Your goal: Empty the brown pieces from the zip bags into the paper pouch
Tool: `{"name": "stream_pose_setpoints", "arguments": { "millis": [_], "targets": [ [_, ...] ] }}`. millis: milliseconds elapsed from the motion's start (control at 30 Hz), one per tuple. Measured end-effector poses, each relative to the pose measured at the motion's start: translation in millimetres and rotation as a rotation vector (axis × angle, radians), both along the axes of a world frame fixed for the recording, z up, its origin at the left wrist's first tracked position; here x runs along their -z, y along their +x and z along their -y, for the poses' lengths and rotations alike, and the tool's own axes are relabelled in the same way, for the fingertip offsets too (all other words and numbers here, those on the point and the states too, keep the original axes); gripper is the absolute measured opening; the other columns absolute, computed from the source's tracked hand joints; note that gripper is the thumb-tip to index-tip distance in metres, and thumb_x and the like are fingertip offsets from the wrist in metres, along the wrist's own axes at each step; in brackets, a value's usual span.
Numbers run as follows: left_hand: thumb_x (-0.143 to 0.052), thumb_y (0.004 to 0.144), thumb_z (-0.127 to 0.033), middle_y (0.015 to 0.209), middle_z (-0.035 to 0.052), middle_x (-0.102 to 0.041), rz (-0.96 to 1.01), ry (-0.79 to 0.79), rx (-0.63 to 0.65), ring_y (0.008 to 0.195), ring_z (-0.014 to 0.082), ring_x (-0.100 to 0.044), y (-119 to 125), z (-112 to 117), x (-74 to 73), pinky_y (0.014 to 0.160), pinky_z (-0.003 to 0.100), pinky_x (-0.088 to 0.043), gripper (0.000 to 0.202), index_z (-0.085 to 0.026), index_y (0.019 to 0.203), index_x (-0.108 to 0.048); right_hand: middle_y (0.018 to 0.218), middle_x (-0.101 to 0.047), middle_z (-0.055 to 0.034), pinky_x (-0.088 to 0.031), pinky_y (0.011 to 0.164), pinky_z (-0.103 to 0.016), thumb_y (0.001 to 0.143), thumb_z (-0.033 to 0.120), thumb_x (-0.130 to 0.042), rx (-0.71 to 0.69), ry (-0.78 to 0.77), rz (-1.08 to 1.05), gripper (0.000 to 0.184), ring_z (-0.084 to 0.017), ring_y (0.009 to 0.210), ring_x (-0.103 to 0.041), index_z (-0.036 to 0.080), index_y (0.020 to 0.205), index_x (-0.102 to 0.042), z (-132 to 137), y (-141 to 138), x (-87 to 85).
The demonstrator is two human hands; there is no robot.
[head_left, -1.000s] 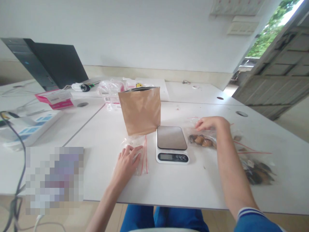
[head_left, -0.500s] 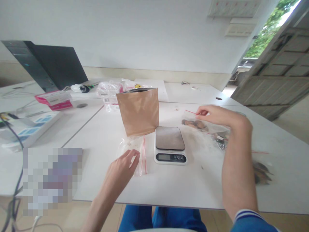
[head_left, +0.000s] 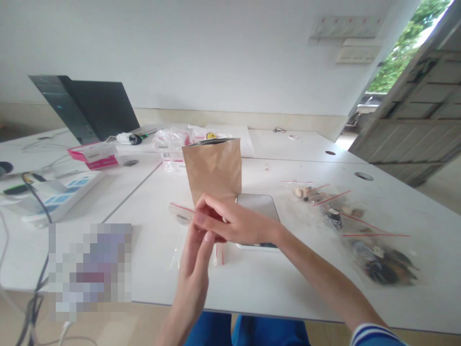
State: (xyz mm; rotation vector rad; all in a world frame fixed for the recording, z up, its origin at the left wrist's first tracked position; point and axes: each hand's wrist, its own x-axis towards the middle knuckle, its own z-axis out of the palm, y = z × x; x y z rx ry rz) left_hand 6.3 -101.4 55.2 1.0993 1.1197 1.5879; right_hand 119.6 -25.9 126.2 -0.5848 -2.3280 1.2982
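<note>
Over the worktop (head_left: 252,281), before the brown pouch (head_left: 212,166): my right hand (head_left: 237,223) fingers pinch a blurred clear zip bag (head_left: 181,211); left hand (head_left: 196,252) beneath, grip hidden, cannot tell; scale (head_left: 257,204) half covered.

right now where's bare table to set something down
Bare table: near edge between scale and filled bags, and left of the left hand. Crowded where it meets the right hand, pinching a small zip bag, before the paper bag.
</note>
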Motion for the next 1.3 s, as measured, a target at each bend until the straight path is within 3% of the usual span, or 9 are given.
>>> {"name": "stream_pose_setpoints", "arguments": {
  "millis": [133, 300, 433, 533, 667, 833, 1033, 1133, 1300],
  "targets": [
    [-0.053, 0.083, -0.048, 0.075, 0.0003, -0.059, 0.031, 0.005, -0.036, 0.074, 0.0139, -0.059, -17, -3, 6.3, 0.072, 0.024, -0.049, 0.031, -0.017, 0.079, -0.059, 0.076, -0.053, 0.0024, -0.042, 0.062, -0.022, 0.096, 0.031, -0.036, -0.091, -0.061, -0.041, 0.016, -0.009, 0.067, -0.049, 0.019, 0.095, -0.048, -1, -4, 6.2],
    [-0.058, 0.080, -0.046, 0.081, 0.0000, -0.061, 0.105, -0.071, -0.050, 0.073, 0.0121, -0.057, -21, -7, 7.4, 0.067, 0.021, -0.049, 0.032, -0.018, 0.097, -0.063, 0.084, -0.056, 0.0003, -0.044, 0.069, -0.024, 0.092, 0.021, -0.042, -0.073, 0.007, -0.020, 0.010, -0.011, 0.074, -0.053, 0.019, 0.099, -0.050, -4, -8, 14.1],
    [-0.057, 0.079, -0.047, 0.075, -0.0007, -0.060, 0.138, -0.091, -0.031, 0.070, 0.0122, -0.056, -23, -13, 7.8, 0.065, 0.022, -0.049, 0.031, -0.017, 0.087, -0.062, 0.076, -0.052, 0.0018, -0.041, 0.061, -0.023, 0.090, 0.025, -0.044, 0.032, 0.094, 0.063, 0.005, -0.011, 0.067, -0.051, 0.020, 0.091, -0.043, -2, -10, 17.9],
    [-0.056, 0.080, -0.048, 0.076, -0.0004, -0.060, 0.052, -0.105, -0.046, 0.070, 0.0128, -0.057, -25, -18, 7.1, 0.066, 0.022, -0.048, 0.031, -0.017, 0.086, -0.060, 0.068, -0.050, 0.0031, -0.033, 0.056, -0.023, 0.090, 0.025, -0.040, 0.091, 0.221, 0.195, 0.013, -0.010, 0.059, -0.046, 0.021, 0.078, -0.038, 0, -10, 17.2],
    [-0.048, 0.084, -0.047, 0.067, -0.0009, -0.057, -0.121, -0.046, -0.010, 0.063, 0.0124, -0.053, -25, -25, 6.2, 0.062, 0.023, -0.044, 0.031, -0.018, 0.078, -0.056, 0.063, -0.053, 0.0041, -0.029, 0.056, -0.022, 0.087, 0.019, -0.039, 0.038, 0.283, 0.234, 0.016, -0.008, 0.056, -0.045, 0.020, 0.072, -0.040, -4, -7, 14.2],
    [-0.042, 0.087, -0.039, 0.054, -0.0031, -0.049, -0.371, 0.010, 0.018, 0.050, 0.0093, -0.042, -23, -29, 6.9, 0.051, 0.022, -0.035, 0.032, -0.019, 0.063, -0.046, 0.054, -0.040, 0.0076, -0.023, 0.052, -0.022, 0.077, 0.020, -0.049, 0.027, 0.356, 0.275, 0.020, -0.006, 0.051, -0.034, 0.019, 0.061, -0.036, -28, 6, 16.5],
    [-0.045, 0.084, -0.032, 0.049, -0.0023, -0.048, -0.374, -0.053, -0.076, 0.044, 0.0084, -0.038, -28, -23, 6.0, 0.045, 0.020, -0.030, 0.032, -0.019, 0.055, -0.042, 0.056, -0.031, 0.0074, -0.023, 0.053, -0.023, 0.075, 0.019, -0.047, 0.417, 0.427, 0.117, 0.021, -0.007, 0.054, -0.029, 0.020, 0.060, -0.032, -60, 35, 11.2],
    [-0.045, 0.083, -0.033, 0.053, -0.0011, -0.049, -0.266, -0.048, -0.081, 0.047, 0.0095, -0.042, -27, -23, 8.8, 0.044, 0.020, -0.033, 0.033, -0.019, 0.053, -0.046, 0.058, -0.032, 0.0071, -0.024, 0.054, -0.022, 0.077, 0.020, -0.048, 0.349, 0.361, 0.001, 0.021, -0.007, 0.055, -0.030, 0.020, 0.061, -0.033, -52, 37, 3.6],
    [-0.044, 0.080, -0.041, 0.068, 0.0000, -0.055, 0.278, -0.026, -0.226, 0.062, 0.0125, -0.052, -18, -31, 25.4, 0.048, 0.021, -0.043, 0.032, -0.019, 0.057, -0.045, 0.061, -0.039, 0.0057, -0.031, 0.055, -0.023, 0.086, 0.032, -0.047, 0.215, 0.207, -0.165, 0.026, -0.008, 0.056, -0.039, 0.021, 0.067, -0.034, -33, 25, -1.1]
  ]
}}
